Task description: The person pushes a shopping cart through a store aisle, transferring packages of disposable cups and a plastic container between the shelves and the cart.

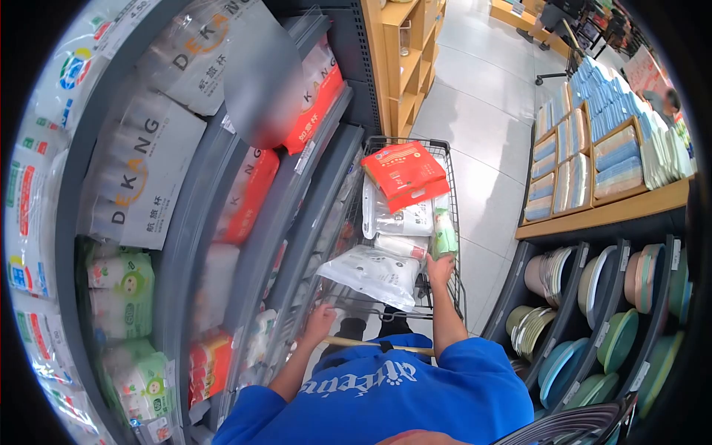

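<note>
Cart (458,289) with packs, between shelf unit and bowls

At the far left, white packs (26,237) with blue and red print fill the outer edge of the view. Next to them stands a dark shelf unit (189,193). On it are grey-white bags (144,178) printed DEKANG, green-and-white packs (122,289) with a cartoon figure below these, and, more to the right, red packs (248,196).

Just right of the shelf unit is the left hand (320,322) of the person, who wears a blue shirt (393,393) with white lettering. Its fingers look curled, but I cannot tell whether it is closed on something. It is near the left end of a yellow bar (378,344), which crosses before the body.

In the wire cart, a large white bag (374,274) lies closest to the person. Beyond it are a small white packet (400,245) and a white pack (400,219), and a red bag (404,176) with a handle hole lies partly on top of this pack.

At the right side of the cart is a green packet (444,236). The right hand (440,268) is at its near end; the fingers are partly hidden, so I cannot tell how firmly they close on it.

Across the pale floor (482,148), at the right, blue and white folded cloths (604,96) stand in wooden trays (582,152). Under them, a dark rack (523,252) holds bowls (549,276) in several colours.
</note>
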Demonstrator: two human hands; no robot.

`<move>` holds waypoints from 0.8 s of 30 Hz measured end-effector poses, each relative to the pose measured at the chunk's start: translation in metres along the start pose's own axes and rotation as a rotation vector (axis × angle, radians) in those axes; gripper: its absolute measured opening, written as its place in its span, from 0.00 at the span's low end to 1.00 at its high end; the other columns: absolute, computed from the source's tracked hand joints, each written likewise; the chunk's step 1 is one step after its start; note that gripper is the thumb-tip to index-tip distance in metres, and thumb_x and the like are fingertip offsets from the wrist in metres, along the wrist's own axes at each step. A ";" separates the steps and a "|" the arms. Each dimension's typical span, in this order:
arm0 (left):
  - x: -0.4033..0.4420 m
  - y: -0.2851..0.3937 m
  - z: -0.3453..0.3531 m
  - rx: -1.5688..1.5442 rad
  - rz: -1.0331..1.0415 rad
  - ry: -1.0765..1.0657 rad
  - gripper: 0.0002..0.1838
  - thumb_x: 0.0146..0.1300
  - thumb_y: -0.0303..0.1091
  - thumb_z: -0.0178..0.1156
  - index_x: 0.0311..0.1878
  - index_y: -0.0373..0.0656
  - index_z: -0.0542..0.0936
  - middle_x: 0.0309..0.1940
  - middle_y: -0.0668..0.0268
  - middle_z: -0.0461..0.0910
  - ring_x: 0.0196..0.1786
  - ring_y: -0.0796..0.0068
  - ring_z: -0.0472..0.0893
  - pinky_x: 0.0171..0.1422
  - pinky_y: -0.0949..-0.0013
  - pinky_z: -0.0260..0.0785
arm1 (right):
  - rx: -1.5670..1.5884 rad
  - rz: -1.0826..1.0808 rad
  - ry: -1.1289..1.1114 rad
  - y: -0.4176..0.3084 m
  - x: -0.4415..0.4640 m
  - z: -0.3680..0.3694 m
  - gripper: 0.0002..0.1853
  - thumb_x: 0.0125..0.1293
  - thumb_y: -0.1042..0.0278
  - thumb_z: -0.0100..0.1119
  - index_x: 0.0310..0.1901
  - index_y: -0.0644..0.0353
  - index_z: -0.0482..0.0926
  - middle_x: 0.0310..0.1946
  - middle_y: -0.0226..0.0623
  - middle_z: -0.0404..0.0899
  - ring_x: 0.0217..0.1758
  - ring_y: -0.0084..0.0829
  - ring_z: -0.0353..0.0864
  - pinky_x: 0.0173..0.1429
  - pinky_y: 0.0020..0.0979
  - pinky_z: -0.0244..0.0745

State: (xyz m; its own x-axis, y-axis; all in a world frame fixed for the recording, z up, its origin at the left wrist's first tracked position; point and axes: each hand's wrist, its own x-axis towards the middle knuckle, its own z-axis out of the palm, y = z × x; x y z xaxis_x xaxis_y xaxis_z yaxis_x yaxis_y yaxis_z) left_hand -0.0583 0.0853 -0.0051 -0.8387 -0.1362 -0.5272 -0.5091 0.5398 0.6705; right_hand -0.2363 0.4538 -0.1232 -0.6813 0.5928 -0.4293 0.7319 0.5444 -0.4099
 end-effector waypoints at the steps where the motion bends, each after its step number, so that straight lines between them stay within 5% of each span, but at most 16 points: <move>1: -0.007 0.003 0.001 -0.008 0.017 0.016 0.15 0.69 0.35 0.61 0.54 0.39 0.79 0.41 0.57 0.85 0.44 0.69 0.84 0.51 0.65 0.76 | 0.038 0.021 0.003 0.002 -0.004 0.002 0.52 0.55 0.46 0.75 0.68 0.77 0.58 0.61 0.73 0.69 0.67 0.64 0.70 0.70 0.51 0.68; 3: -0.015 0.006 0.001 -0.032 0.080 0.029 0.15 0.68 0.35 0.61 0.54 0.38 0.80 0.41 0.54 0.86 0.44 0.63 0.86 0.51 0.63 0.77 | 0.116 0.063 0.016 0.003 -0.010 0.004 0.53 0.56 0.48 0.75 0.70 0.76 0.56 0.63 0.72 0.66 0.69 0.63 0.67 0.73 0.50 0.65; 6: -0.017 0.002 -0.005 -0.021 0.134 -0.019 0.15 0.67 0.34 0.61 0.53 0.37 0.80 0.41 0.53 0.86 0.45 0.60 0.87 0.52 0.61 0.78 | 0.158 -0.237 0.334 0.001 -0.023 0.007 0.53 0.57 0.52 0.74 0.72 0.77 0.53 0.65 0.70 0.64 0.72 0.62 0.63 0.76 0.49 0.61; 9: -0.018 -0.008 -0.014 -0.026 0.157 -0.080 0.14 0.67 0.33 0.62 0.52 0.37 0.80 0.41 0.53 0.86 0.46 0.61 0.87 0.52 0.62 0.78 | 0.248 -0.230 0.286 -0.006 -0.016 0.002 0.53 0.56 0.57 0.77 0.73 0.75 0.53 0.68 0.65 0.61 0.72 0.58 0.63 0.75 0.48 0.61; 17: -0.039 -0.026 -0.026 -0.046 0.116 -0.084 0.15 0.68 0.34 0.62 0.54 0.37 0.80 0.47 0.54 0.86 0.50 0.62 0.86 0.56 0.63 0.77 | 0.127 0.000 0.078 -0.028 0.012 -0.023 0.39 0.50 0.54 0.78 0.58 0.66 0.69 0.53 0.62 0.78 0.58 0.60 0.78 0.63 0.52 0.74; 24: -0.044 -0.018 -0.034 -0.003 0.229 -0.078 0.17 0.68 0.32 0.63 0.56 0.33 0.78 0.46 0.55 0.85 0.49 0.65 0.85 0.56 0.65 0.76 | 0.355 -0.116 0.342 -0.021 -0.036 -0.065 0.41 0.49 0.53 0.77 0.61 0.64 0.70 0.50 0.58 0.80 0.55 0.57 0.80 0.62 0.48 0.73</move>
State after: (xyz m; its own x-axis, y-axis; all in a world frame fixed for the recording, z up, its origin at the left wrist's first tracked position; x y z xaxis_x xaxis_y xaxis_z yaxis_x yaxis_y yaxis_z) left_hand -0.0189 0.0532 0.0237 -0.9148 0.0544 -0.4002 -0.3082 0.5465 0.7787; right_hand -0.2267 0.4597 -0.0465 -0.6726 0.7330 -0.1013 0.5628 0.4179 -0.7131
